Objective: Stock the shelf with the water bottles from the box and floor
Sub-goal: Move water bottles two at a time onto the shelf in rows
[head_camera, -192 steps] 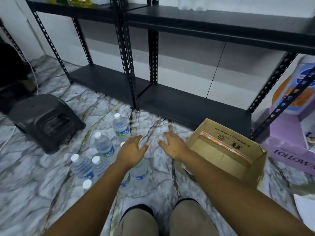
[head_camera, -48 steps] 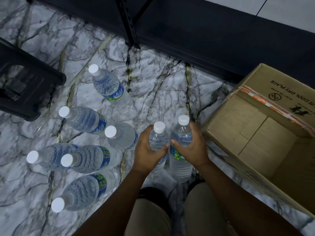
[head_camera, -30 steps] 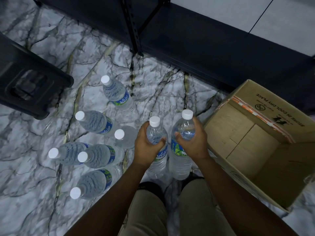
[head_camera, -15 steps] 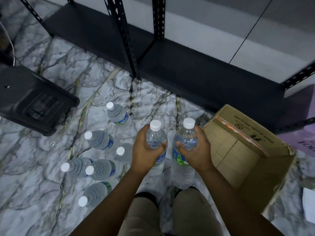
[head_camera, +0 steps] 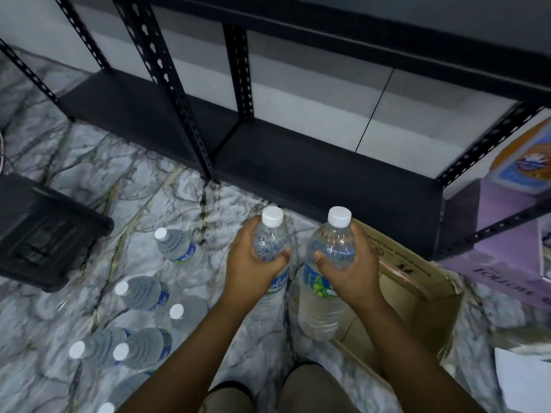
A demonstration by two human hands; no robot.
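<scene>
My left hand (head_camera: 253,266) grips a clear water bottle (head_camera: 271,242) with a white cap, held upright above the floor. My right hand (head_camera: 348,269) grips a second, larger-looking bottle (head_camera: 325,296) the same way, beside the first. Several more capped bottles (head_camera: 143,293) stand on the marble floor to the left. An open cardboard box (head_camera: 417,296) sits at the right, partly behind my right forearm; its inside looks bare where visible. The black metal shelf (head_camera: 313,165) has its lowest board straight ahead, bare, and a higher board (head_camera: 387,52) above.
A black plastic stool (head_camera: 44,234) stands at the left. Purple packages (head_camera: 507,242) and an orange-labelled container (head_camera: 524,162) fill the shelf bay at far right. Perforated black uprights (head_camera: 179,99) divide the bays. White paper (head_camera: 524,380) lies at bottom right.
Both hands have lifted their bottles off the floor and brought them higher. My head has tilted up, so more of the shelf shows.
</scene>
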